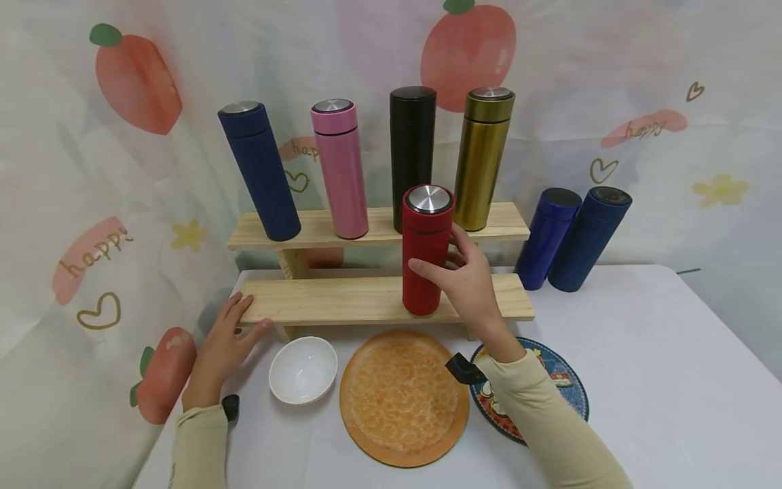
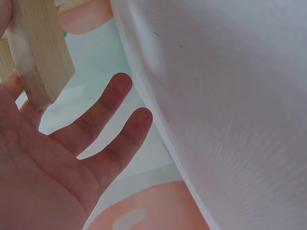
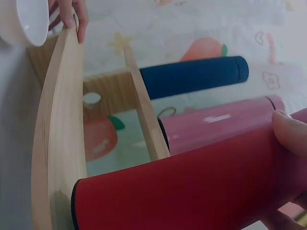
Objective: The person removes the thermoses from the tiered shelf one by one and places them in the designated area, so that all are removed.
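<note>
My right hand [image 1: 472, 285] holds a red thermos bottle [image 1: 425, 255] with a silver lid, thumb on the near side and fingers behind. The bottle stands upright over the lower board [image 1: 330, 299] of a two-tier wooden shelf; whether its base [image 3: 76, 206] touches the wood I cannot tell. At the board's left end, my left hand [image 1: 222, 350] grips the wood between thumb and fingers. In the left wrist view, two of its fingers [image 2: 120, 129] stretch past the wood. On the upper board [image 1: 379, 224] stand blue [image 1: 259, 170], pink [image 1: 340, 170], black [image 1: 413, 149] and gold [image 1: 485, 159] bottles.
Two more blue bottles [image 1: 546, 238] [image 1: 589, 238] stand right of the shelf. In front lie a white bowl [image 1: 303, 370], a round orange-brown mat [image 1: 404, 399] and a blue patterned round mat [image 1: 568, 387], partly under my right forearm. A printed curtain [image 1: 660, 68] hangs behind.
</note>
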Demonstrator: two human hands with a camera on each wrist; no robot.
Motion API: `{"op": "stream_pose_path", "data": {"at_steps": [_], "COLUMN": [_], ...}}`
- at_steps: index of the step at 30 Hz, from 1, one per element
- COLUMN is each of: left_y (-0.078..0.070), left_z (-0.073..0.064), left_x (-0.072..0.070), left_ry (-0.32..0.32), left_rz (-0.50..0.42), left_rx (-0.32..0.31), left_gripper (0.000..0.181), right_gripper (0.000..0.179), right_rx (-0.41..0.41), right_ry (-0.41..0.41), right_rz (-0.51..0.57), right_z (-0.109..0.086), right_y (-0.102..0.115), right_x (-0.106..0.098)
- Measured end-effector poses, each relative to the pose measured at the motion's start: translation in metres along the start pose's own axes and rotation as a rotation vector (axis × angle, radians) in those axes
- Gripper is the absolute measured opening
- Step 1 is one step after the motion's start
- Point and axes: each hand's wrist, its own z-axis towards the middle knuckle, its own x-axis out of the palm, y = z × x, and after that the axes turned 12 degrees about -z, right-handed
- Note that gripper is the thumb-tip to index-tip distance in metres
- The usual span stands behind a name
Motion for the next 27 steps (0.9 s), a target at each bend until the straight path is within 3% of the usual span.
{"op": "stream_pose_path", "data": {"at_steps": [8,27], "left_y": [0.001,0.002], "left_z": [0.002,-0.002], "left_x": [0.0,-0.001], "left_ry": [-0.005,0.0], "left_rz": [-0.015,-0.027], "left_rx": [0.03,0.021], "left_gripper": [0.09,0.091], "right_gripper": [0.074,0.076], "right_rx": [0.039,0.058], "right_ry": [-0.044,-0.184], "right_rz": [-0.057,-0.24], "right_z": [-0.001,0.002], "right_y": [-0.005,-0.009], "right_x": [-0.028,-0.103]}}
